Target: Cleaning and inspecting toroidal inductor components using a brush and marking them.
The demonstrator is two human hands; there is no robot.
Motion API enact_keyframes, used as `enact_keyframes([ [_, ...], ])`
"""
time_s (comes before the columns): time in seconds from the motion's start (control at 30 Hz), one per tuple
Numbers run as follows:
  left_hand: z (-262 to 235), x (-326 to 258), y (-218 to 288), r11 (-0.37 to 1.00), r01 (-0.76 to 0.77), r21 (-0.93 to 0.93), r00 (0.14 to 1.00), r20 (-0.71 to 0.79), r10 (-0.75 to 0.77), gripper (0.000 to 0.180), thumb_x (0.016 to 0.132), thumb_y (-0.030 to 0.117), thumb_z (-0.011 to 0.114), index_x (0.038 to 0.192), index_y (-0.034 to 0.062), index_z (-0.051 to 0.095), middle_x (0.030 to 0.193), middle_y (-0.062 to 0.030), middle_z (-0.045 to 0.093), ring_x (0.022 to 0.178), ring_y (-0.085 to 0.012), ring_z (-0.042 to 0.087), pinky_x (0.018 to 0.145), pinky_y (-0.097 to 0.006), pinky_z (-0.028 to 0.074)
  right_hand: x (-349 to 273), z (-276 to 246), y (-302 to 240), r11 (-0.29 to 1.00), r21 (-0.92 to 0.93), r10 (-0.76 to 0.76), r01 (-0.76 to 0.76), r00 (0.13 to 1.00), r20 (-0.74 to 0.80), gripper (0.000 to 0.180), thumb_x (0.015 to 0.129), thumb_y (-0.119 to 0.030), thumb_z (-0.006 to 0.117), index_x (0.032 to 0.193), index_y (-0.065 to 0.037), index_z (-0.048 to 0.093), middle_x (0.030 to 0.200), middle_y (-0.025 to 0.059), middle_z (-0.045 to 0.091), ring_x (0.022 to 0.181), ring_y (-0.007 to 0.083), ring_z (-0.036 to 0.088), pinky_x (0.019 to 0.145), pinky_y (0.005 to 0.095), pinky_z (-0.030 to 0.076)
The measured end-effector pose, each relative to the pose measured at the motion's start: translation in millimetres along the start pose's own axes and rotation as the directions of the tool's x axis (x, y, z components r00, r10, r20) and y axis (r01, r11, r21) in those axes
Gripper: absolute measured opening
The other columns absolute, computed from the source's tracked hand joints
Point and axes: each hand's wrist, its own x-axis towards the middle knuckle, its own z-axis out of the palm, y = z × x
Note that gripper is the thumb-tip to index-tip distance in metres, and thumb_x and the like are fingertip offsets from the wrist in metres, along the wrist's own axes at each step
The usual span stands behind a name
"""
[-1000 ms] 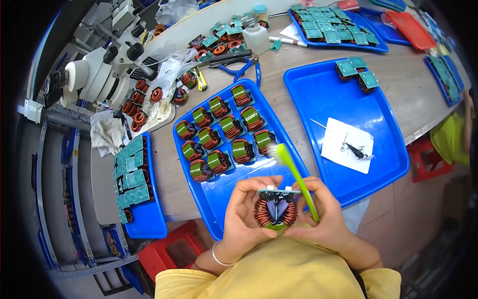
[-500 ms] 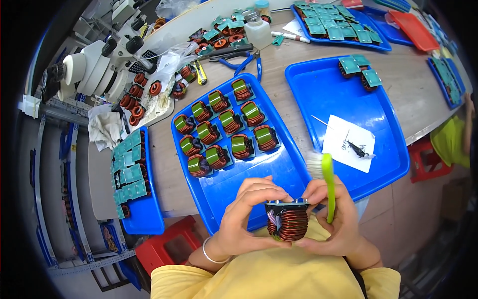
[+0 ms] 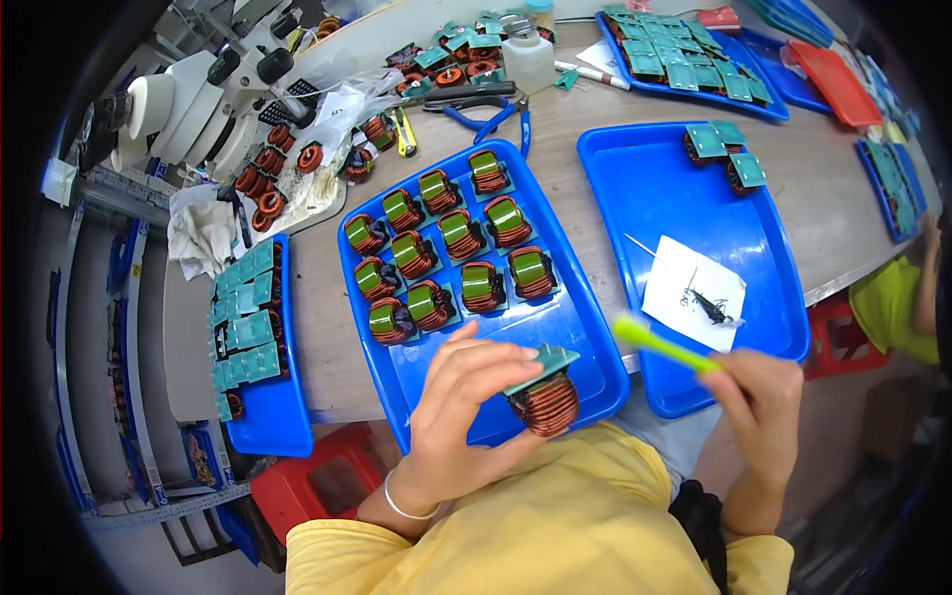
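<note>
My left hand grips a copper-wound coil on a small green board, held over the near edge of the middle blue tray. That tray carries several more copper coils with green tops in rows. My right hand holds a bright green brush, off to the right of the coil and over the near edge of the right blue tray. Brush and coil are apart.
The right tray holds a white paper with dark scraps and a few green-board coils at its far end. A left tray of green boards, a microscope, blue pliers, a white bottle and far trays surround them. Another person's yellow sleeve is at right.
My hands have separated: the right one swung the green brush away to the right, while the left one tilted the coil so its green board faces up.
</note>
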Motion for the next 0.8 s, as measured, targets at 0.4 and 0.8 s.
enact_keyframes([
  [0.4,3.7,-1.9,-4.7,0.991,0.075,0.108,0.995,0.055,-0.081,0.049,0.056,0.007,0.080,0.100,0.0042,0.059,0.101,-0.0096,0.060,0.094,-0.0253,0.056,0.090,-0.041,0.041,15.7,17.1,-15.5,0.927,-0.024,-0.361,0.375,0.908,0.213,0.011,0.072,-0.010,0.068,0.067,-0.001,0.064,0.060,0.0062,0.060,0.049,0.0154,0.054,0.045,0.0238,0.038],
  [0.8,5.9,-11.0,-6.9,0.598,0.310,-0.739,0.938,0.137,-0.317,0.062,0.061,-0.005,0.076,0.115,-0.0023,0.046,0.114,-0.0131,0.048,0.110,-0.0231,0.047,0.095,-0.034,0.037,-0.2,27.1,2.8,0.929,0.365,0.020,-0.060,0.994,0.112,0.022,0.080,-0.016,0.057,0.069,0.001,0.063,0.056,0.0042,0.054,0.045,0.0067,0.045,0.043,0.0213,0.030],
])
